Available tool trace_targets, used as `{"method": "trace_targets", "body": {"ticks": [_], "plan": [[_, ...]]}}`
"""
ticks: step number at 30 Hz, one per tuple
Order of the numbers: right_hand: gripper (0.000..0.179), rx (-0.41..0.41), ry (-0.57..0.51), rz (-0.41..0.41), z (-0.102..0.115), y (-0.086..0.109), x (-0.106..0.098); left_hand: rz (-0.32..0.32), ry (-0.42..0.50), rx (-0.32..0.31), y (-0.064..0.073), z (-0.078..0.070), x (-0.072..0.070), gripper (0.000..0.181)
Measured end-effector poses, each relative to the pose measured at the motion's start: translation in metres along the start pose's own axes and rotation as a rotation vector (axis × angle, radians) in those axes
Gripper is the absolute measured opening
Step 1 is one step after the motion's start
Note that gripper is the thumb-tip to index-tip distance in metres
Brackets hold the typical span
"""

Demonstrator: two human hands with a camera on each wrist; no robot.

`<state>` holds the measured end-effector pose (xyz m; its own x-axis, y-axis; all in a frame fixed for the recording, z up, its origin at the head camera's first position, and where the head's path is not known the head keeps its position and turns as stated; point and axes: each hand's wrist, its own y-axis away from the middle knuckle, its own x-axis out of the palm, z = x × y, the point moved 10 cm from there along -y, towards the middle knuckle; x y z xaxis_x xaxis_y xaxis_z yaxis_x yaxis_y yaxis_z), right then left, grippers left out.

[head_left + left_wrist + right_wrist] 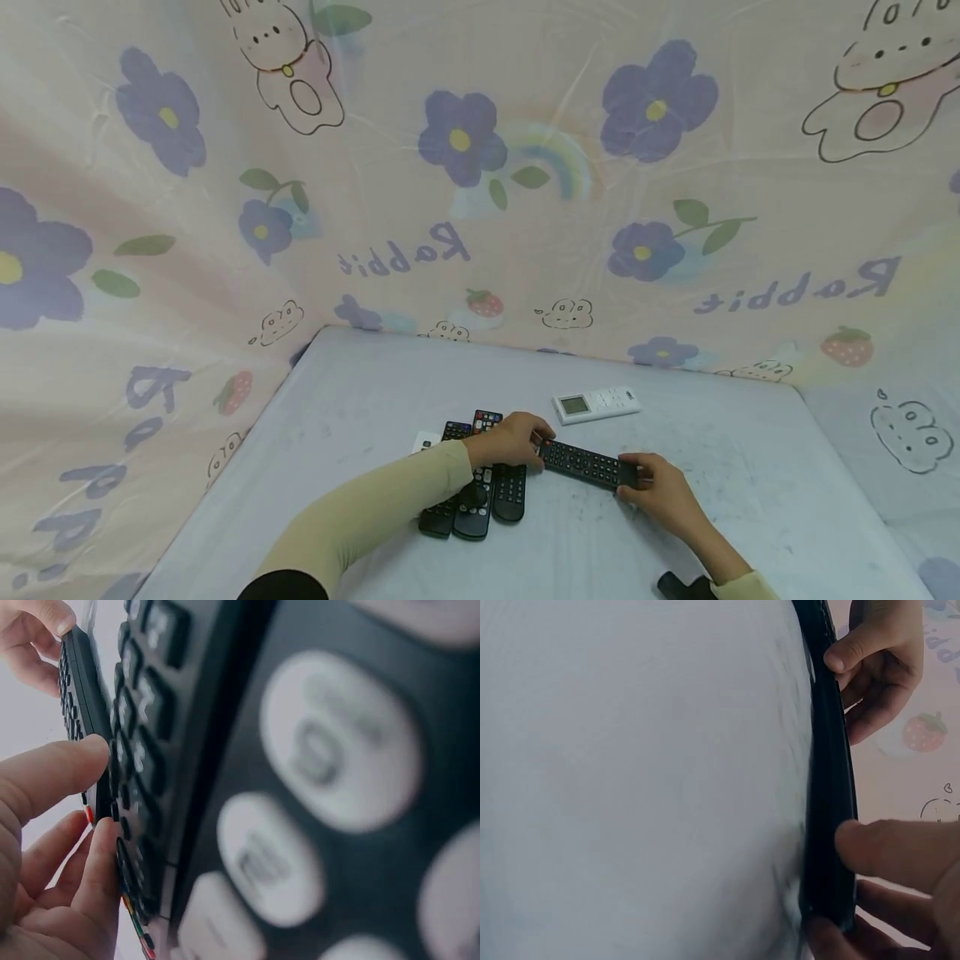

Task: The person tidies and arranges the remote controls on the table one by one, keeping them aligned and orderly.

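A long black remote control [583,464] is held between both hands, lying crosswise with its buttons facing up in the head view. My left hand [517,439] pinches its left end between thumb and fingers. At the other end, my right hand [660,492] grips the remote by its edges; the right wrist view shows that thumb [877,846] against the dark side of the remote [829,787]. Beneath the left hand and forearm lie several more remotes side by side, including a black remote [510,497] with its upper part hidden by the hand.
Left of it in the row are a black remote with pale buttons [472,523] and another black remote [437,521]; a white remote [424,441] shows partly behind the sleeve. Farther back lies a white remote with a screen [597,405]. Patterned cloth [525,250] hangs round the white table [750,467].
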<state>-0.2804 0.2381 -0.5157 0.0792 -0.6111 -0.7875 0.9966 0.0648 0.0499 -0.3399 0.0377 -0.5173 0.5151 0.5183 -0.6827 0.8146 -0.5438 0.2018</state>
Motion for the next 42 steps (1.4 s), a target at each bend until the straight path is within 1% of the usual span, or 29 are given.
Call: {"method": "trace_targets", "body": {"ticks": [6, 10, 13, 16, 20, 23, 25, 28, 31, 34, 40, 42], "plan": [[0.05, -0.006, 0.038, 0.001, 0.0, 0.001, 0.001, 0.014, -0.02, 0.0, 0.0, -0.003, 0.003, 0.047], [0.048, -0.017, 0.054, 0.004, 0.002, 0.002, 0.0, 0.01, -0.023, 0.004, 0.0, -0.003, 0.005, 0.046], [0.047, -0.033, 0.05, 0.006, 0.003, 0.003, 0.0, 0.003, -0.017, 0.02, -0.001, -0.002, 0.004, 0.045], [0.046, -0.07, 0.023, 0.001, 0.003, 0.003, -0.002, 0.002, 0.003, 0.038, 0.001, -0.004, 0.003, 0.045], [0.046, -0.128, -0.038, -0.005, 0.005, 0.004, -0.007, 0.007, 0.005, 0.06, 0.004, -0.008, 0.001, 0.045], [0.047, -0.15, -0.069, -0.013, 0.008, 0.006, -0.011, 0.012, 0.004, 0.078, 0.006, -0.012, -0.003, 0.046], [0.047, -0.154, -0.087, -0.021, 0.011, 0.008, -0.014, 0.019, 0.029, 0.084, 0.007, -0.013, -0.006, 0.047], [0.048, -0.153, -0.117, -0.033, 0.017, 0.01, -0.017, 0.03, 0.11, 0.086, 0.009, -0.012, -0.011, 0.048], [0.049, -0.152, -0.141, -0.053, 0.024, 0.012, -0.02, 0.029, 0.156, 0.084, 0.011, -0.01, -0.016, 0.049], [0.049, -0.148, -0.157, -0.072, 0.03, 0.014, -0.022, 0.021, 0.175, 0.076, 0.011, -0.007, -0.021, 0.049], [0.05, -0.093, -0.216, -0.072, 0.038, 0.016, -0.021, -0.008, 0.237, 0.05, 0.007, 0.001, -0.028, 0.051], [0.05, -0.074, -0.235, -0.068, 0.041, 0.016, -0.02, -0.02, 0.24, 0.05, 0.004, 0.005, -0.031, 0.051]]}}
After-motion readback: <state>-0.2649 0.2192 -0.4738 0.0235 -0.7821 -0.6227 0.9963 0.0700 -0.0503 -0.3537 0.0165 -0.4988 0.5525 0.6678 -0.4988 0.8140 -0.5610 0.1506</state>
